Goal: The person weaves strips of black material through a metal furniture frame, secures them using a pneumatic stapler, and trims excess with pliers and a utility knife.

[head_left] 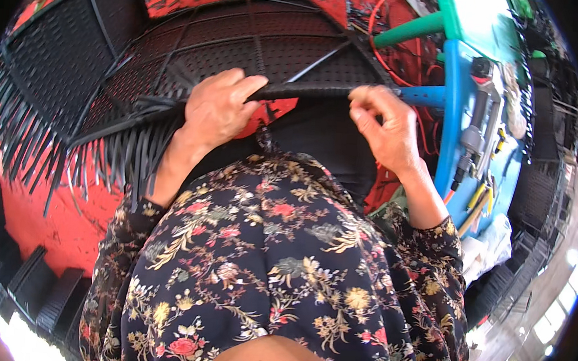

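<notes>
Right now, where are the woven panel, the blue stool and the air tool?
Woven panel (245,48), head view: its black mesh.
Blue stool (451,118), head view: seat edge.
Air tool (474,134), head view: grey body.

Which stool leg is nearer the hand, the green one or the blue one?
The blue leg. Its end sits right beside the right hand, level with the fingers. The green leg slants higher up, well clear of both hands.

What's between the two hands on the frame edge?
Head view: between the left hand and the right hand runs a bare stretch of the black woven panel's rim. No tool or other thing sits on it; dark fabric shows beneath.
</notes>
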